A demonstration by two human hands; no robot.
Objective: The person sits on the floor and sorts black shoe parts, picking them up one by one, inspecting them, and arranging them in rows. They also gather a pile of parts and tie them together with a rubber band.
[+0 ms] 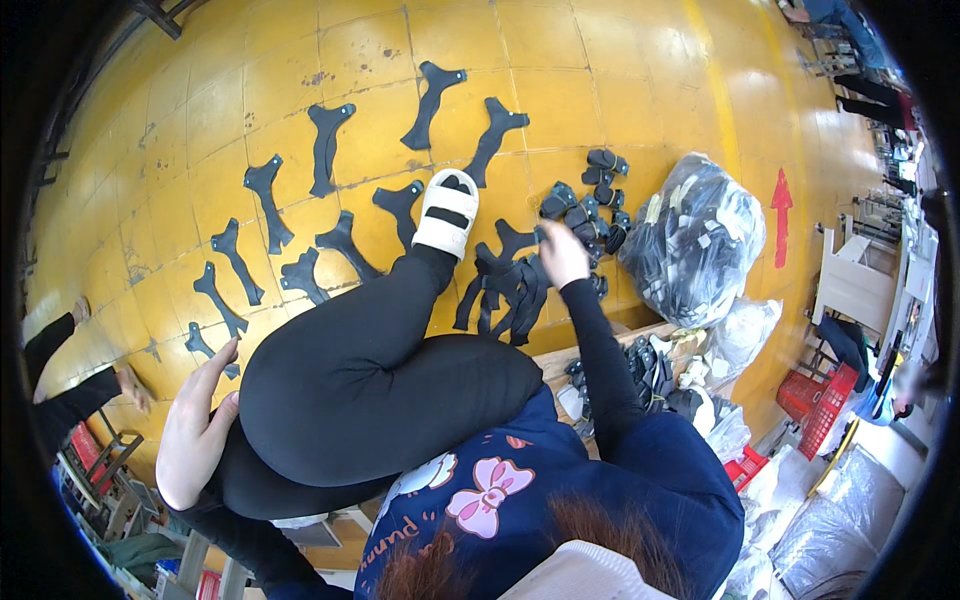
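My right hand [565, 254] is closed at the edge of a heap of black strips [518, 290] on the floor, right of my foot. Its fingers pinch the end of a black Y-shaped fabric piece [513, 238] on top of that heap. Beside my knee, my left hand [198, 435] is open, fingers stretched out, holding nothing. Similar flat black pieces [328, 145] with forked ends lie spread in rows over the yellow floor. My foot in a white sandal [446, 215] stands among them. Rolled black bundles [585, 212] lie just beyond my right hand.
A big clear plastic bag [692, 240] of dark pieces stands to the right. Below it are a wooden board [560, 360] and more black items [648, 370]. Red baskets [825, 410] stand further right. Another person's feet [130, 388] show at the left edge.
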